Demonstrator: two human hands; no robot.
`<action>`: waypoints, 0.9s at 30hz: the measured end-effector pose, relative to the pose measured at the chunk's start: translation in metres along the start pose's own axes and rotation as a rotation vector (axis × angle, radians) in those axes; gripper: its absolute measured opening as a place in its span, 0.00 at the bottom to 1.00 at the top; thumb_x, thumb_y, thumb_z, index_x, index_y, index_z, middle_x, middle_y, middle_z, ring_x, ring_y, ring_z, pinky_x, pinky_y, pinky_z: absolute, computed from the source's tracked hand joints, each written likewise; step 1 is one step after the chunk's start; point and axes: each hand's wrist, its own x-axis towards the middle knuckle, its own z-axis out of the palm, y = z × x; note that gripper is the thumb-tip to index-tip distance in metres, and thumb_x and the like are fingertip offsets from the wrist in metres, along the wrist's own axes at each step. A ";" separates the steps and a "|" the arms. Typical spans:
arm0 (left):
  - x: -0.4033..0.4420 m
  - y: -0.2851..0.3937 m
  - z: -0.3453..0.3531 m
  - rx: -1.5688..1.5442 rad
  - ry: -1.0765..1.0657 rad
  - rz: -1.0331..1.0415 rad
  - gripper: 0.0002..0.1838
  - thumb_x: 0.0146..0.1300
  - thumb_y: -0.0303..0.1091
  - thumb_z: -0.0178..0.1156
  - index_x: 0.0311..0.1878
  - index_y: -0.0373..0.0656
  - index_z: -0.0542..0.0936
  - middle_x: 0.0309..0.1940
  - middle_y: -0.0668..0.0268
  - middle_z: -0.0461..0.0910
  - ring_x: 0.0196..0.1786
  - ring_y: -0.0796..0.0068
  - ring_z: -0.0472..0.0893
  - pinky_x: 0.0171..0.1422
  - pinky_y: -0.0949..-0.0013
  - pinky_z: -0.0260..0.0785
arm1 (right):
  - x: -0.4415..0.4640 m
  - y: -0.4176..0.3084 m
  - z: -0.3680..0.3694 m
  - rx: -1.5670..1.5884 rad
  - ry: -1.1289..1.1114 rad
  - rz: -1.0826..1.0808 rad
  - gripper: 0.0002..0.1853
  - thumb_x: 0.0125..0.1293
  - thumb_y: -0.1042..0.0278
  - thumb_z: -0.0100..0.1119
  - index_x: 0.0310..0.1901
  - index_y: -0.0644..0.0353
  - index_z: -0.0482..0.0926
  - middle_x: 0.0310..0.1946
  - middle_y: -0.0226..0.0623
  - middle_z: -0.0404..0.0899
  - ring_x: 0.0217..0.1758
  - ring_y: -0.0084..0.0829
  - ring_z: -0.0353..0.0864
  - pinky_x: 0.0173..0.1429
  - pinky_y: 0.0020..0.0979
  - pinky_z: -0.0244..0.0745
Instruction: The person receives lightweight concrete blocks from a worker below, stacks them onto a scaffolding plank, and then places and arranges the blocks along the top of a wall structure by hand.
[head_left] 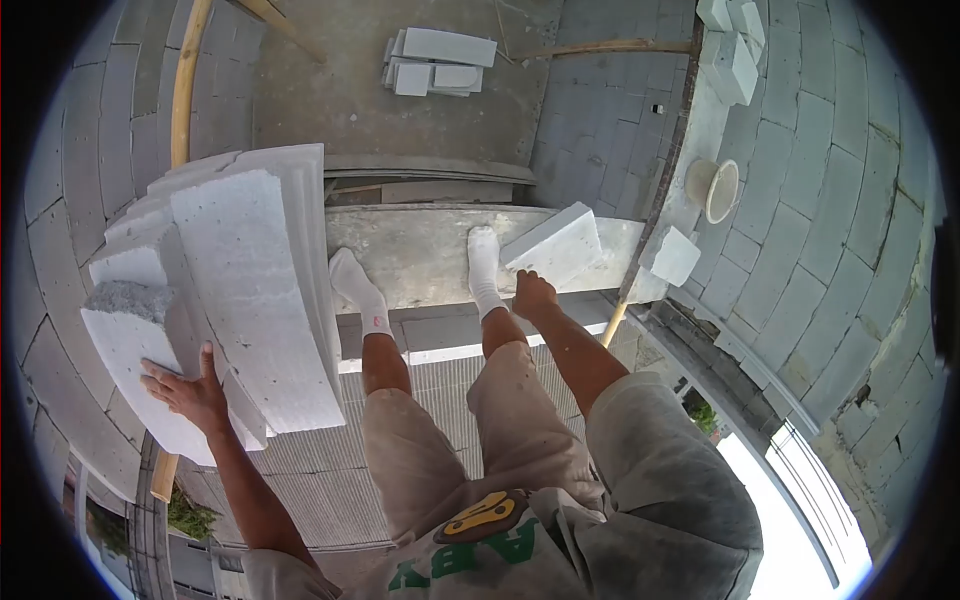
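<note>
My left hand (188, 392), fingers spread, lies flat on the outer face of a white aerated concrete block (130, 345) with a rough, broken top end. That block leans against a stack of larger white blocks (240, 260) on the left. My right hand (535, 293) is closed, knuckles up, close to the near edge of a single white block (560, 245) lying on the scaffold plank. Whatever its fingers may hold is hidden, and I cannot tell whether it touches the block. Both my feet, in white socks, stand on the plank (410, 250).
Far below, more white blocks (440, 70) are piled on the floor. At right, a pale bucket (720, 190) and a small block (672, 257) sit on another plank, with several blocks at its far end. Wooden poles (188, 85) and grey block walls (800, 180) surround the platform.
</note>
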 end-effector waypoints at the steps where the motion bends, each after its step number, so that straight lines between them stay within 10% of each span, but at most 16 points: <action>1: 0.001 0.003 0.005 0.014 0.040 -0.006 0.57 0.51 0.72 0.57 0.74 0.48 0.45 0.70 0.40 0.45 0.73 0.43 0.48 0.68 0.37 0.53 | 0.024 0.030 0.008 -0.052 0.007 -0.013 0.26 0.55 0.66 0.59 0.56 0.62 0.65 0.52 0.45 0.71 0.56 0.43 0.74 0.55 0.40 0.75; 12: 0.007 0.008 0.021 -0.207 0.088 -0.106 0.48 0.58 0.62 0.59 0.69 0.33 0.55 0.57 0.44 0.70 0.53 0.57 0.78 0.53 0.62 0.75 | 0.259 0.175 0.033 -0.709 0.004 -0.095 0.31 0.65 0.64 0.52 0.69 0.52 0.57 0.73 0.33 0.50 0.77 0.33 0.43 0.75 0.51 0.42; 15: 0.011 -0.005 0.014 -0.056 0.163 -0.040 0.47 0.59 0.61 0.59 0.69 0.34 0.56 0.58 0.45 0.69 0.56 0.57 0.75 0.56 0.63 0.70 | 0.279 0.185 0.033 -0.656 -0.089 -0.134 0.61 0.27 0.60 0.81 0.68 0.57 0.55 0.69 0.39 0.56 0.75 0.35 0.49 0.74 0.53 0.44; 19: 0.004 0.031 0.006 -0.073 0.203 -0.053 0.48 0.60 0.57 0.60 0.69 0.29 0.54 0.66 0.41 0.59 0.70 0.52 0.60 0.70 0.64 0.54 | 0.305 0.208 0.048 -0.751 -0.150 -0.149 0.71 0.18 0.49 0.83 0.69 0.56 0.49 0.66 0.39 0.59 0.72 0.37 0.54 0.73 0.55 0.46; 27: 0.019 0.021 0.005 -0.047 0.248 -0.106 0.48 0.55 0.64 0.60 0.71 0.43 0.57 0.65 0.42 0.60 0.69 0.46 0.60 0.68 0.55 0.59 | 0.218 0.198 0.060 -0.962 0.095 -0.413 0.43 0.34 0.55 0.74 0.57 0.52 0.66 0.53 0.42 0.67 0.63 0.43 0.62 0.69 0.50 0.51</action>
